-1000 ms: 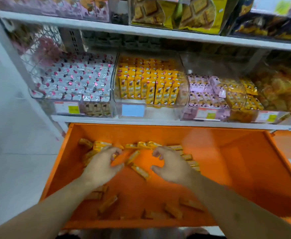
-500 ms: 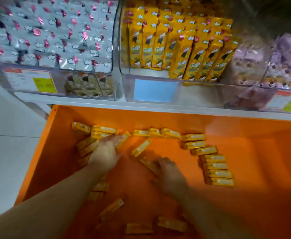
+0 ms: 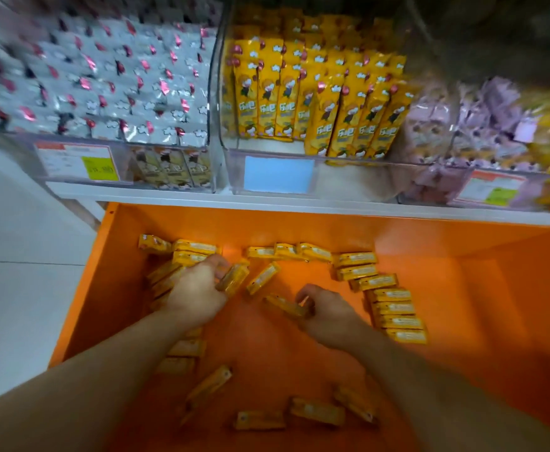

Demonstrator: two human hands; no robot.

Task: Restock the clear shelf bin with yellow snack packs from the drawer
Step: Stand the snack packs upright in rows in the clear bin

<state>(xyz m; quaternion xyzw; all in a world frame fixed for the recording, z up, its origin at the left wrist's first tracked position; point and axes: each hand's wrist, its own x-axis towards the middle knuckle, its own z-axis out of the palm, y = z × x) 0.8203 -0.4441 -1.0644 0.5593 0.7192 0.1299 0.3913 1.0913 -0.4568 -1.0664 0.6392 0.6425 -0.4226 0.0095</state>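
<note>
Now both hands (image 3: 198, 295) on yellow snack packs (image 3: 233, 280); previously reaching.

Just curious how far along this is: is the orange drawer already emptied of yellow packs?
No, many yellow packs still lie scattered across the orange drawer.

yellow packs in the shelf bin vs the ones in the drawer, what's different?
The bin packs stand in tidy rows, printed fronts toward the camera; the drawer packs lie flat.
The bin packs fill the clear bin tightly; the drawer packs are scattered loose over the orange drawer, apart from one rough column on the right.
Both are slim yellow wrappers, apparently the same product.
</note>
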